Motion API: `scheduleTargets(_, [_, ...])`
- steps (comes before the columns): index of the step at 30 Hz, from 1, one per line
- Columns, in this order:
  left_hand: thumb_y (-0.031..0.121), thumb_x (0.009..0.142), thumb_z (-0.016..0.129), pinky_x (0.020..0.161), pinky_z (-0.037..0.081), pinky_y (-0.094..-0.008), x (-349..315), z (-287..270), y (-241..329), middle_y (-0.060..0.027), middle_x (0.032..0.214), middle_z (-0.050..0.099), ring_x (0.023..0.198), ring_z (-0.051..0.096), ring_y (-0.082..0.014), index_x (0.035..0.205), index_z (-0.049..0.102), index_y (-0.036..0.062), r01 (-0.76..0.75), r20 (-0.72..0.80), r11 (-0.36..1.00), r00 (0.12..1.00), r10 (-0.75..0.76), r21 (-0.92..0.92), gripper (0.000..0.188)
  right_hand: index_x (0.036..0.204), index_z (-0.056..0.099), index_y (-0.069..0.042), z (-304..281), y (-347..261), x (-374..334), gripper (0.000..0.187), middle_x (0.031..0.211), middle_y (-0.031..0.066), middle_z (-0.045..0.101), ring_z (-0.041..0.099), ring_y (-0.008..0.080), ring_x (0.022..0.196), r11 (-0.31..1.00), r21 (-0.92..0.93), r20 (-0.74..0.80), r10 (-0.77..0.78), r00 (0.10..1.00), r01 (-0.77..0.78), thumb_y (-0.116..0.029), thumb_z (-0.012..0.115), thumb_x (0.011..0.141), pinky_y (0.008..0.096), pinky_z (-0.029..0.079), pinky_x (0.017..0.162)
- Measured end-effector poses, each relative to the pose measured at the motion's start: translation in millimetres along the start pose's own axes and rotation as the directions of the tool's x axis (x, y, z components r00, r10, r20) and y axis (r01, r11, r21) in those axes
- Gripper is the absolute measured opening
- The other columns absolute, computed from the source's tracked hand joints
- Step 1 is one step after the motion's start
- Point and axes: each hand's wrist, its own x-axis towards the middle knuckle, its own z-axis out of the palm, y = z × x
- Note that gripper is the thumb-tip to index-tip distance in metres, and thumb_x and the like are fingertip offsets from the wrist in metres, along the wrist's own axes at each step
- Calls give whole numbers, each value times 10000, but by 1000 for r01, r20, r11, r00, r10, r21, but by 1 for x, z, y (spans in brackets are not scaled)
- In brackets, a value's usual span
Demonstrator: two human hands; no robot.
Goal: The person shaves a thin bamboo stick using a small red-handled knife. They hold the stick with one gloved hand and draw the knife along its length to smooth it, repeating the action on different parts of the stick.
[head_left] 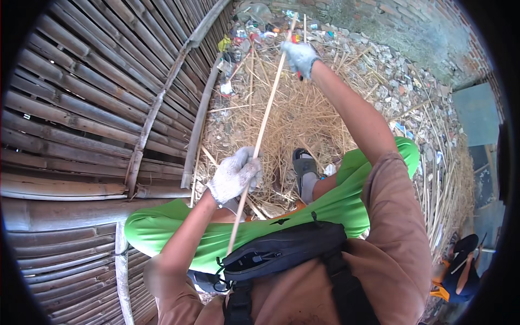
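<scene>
A long, pale bamboo strip [269,103] slants from near my waist up to the far side of the littered ground. My left hand [236,174], in a whitish work glove, is closed around its lower part. Out at the far end, my right hand [299,57], gloved in grey-white, is closed beside the strip. Red, yellow and black parts of a tool [295,39] poke out of that fist; its kind is hidden by the glove. Whether the tool touches the strip, I cannot tell. Straw-like bamboo shavings [309,116] lie thick below my hands.
A bamboo-pole wall [92,108] rises close on my left. Litter and rubble [390,81] spread toward a brick wall [417,27] at the back. Many thin strips [447,179] lie at right. Another person [463,271] sits at the lower right edge. A black bag [287,249] hangs on my chest.
</scene>
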Motion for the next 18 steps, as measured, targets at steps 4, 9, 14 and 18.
scheduleTargets(4, [164,1125,577,582,517,-238,5,2,29,-15,862,632,636,586,-76,1363,562,-2,-56,-187,973,982,14,-222,291,976,599,-102,63,-7,-100,398,687,-30,557,468,83,460,998,-67,280,22,960,-3,-463,762,1008,283,387,398])
scheduleTargets(9, [241,1130,544,476,427,-228,21,12,11,27,824,615,555,510,-49,1307,636,18,-88,-306,985,951,38,-151,299,991,660,-63,29,26,-149,529,794,102,691,666,251,611,811,-508,383,-90,919,290,-590,656,1025,413,537,568])
scheduleTargets(14, [252,1118,584,402,379,-247,25,30,-25,21,743,601,476,488,-71,1216,671,37,21,-230,919,966,-121,-395,252,987,720,-92,1,85,-164,518,895,214,763,754,446,854,406,-791,382,-258,887,459,-598,613,1008,570,592,780])
scheduleTargets(18, [270,1120,595,386,381,-255,33,41,-48,19,727,595,467,493,-79,1164,665,65,90,-188,897,964,-187,-433,221,983,732,-109,21,121,-180,452,883,211,764,758,430,848,420,-780,430,-179,885,463,-543,609,1008,548,605,782])
